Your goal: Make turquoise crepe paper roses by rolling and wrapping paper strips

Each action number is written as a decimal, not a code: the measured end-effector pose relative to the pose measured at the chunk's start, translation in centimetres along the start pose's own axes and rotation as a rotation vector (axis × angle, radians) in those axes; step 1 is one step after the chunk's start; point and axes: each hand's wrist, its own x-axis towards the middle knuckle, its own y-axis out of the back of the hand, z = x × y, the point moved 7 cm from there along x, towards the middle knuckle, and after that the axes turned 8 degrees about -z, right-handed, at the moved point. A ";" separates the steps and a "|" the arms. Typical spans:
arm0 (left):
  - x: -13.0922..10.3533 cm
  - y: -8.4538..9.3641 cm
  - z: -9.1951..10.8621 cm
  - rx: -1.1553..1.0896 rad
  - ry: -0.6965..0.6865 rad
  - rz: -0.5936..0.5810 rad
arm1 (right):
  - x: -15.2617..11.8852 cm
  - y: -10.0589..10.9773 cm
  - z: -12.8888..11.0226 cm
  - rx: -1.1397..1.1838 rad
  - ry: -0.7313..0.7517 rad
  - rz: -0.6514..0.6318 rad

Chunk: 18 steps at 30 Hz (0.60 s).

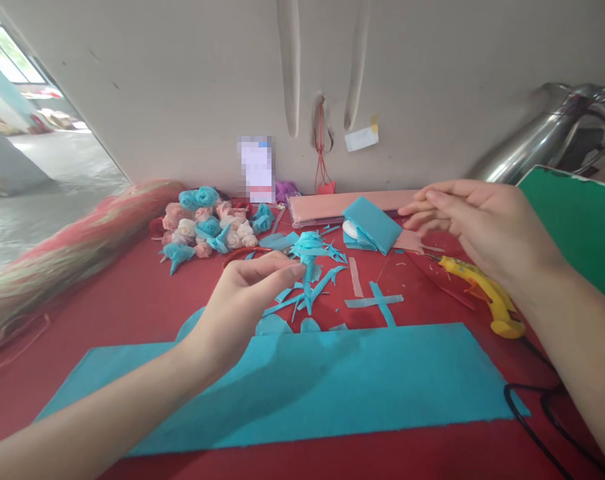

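Between thumb and fingers my left hand (pixel 257 297) pinches a blue paper flower (pixel 308 257) by its narrow stem, above scattered blue scraps. My right hand (pixel 462 213) is raised at the right, over the yellow glue gun (pixel 487 290); its fingers are bent and close together, and whether anything small is between them cannot be made out. A folded blue paper stack (pixel 373 223) lies just left of my right hand. Below both hands a long blue sheet (pixel 332 387) is spread on the red table (pixel 147 303).
Finished blue, pink and white paper flowers (pixel 207 223) are heaped at the back left beside a bundle of strands (pixel 82 257). Red-handled scissors (pixel 247 253) lie behind my left hand. A green board (pixel 577 227), metal jug (pixel 537 140) and black cable (pixel 537 440) are at the right.
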 end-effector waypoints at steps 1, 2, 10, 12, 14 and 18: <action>0.0 0.0 0.0 -0.001 0.000 -0.003 | 0.0 -0.2 0.2 -0.016 -0.016 -0.023; 0.0 0.0 0.0 -0.002 0.001 -0.007 | 0.0 -0.3 0.5 -0.027 -0.028 -0.041; 0.1 -0.1 -0.1 -0.009 0.005 -0.020 | 0.6 0.8 1.6 -0.152 -0.094 -0.055; 0.0 -0.1 -0.2 -0.012 0.005 -0.024 | 0.5 1.2 1.5 -0.214 -0.105 -0.016; -0.1 -0.1 -0.2 -0.015 0.006 -0.028 | 0.3 1.4 1.3 -0.288 -0.121 0.015; -0.2 -0.3 -0.2 -0.035 0.013 -0.041 | 0.3 1.5 1.0 -0.482 -0.122 0.030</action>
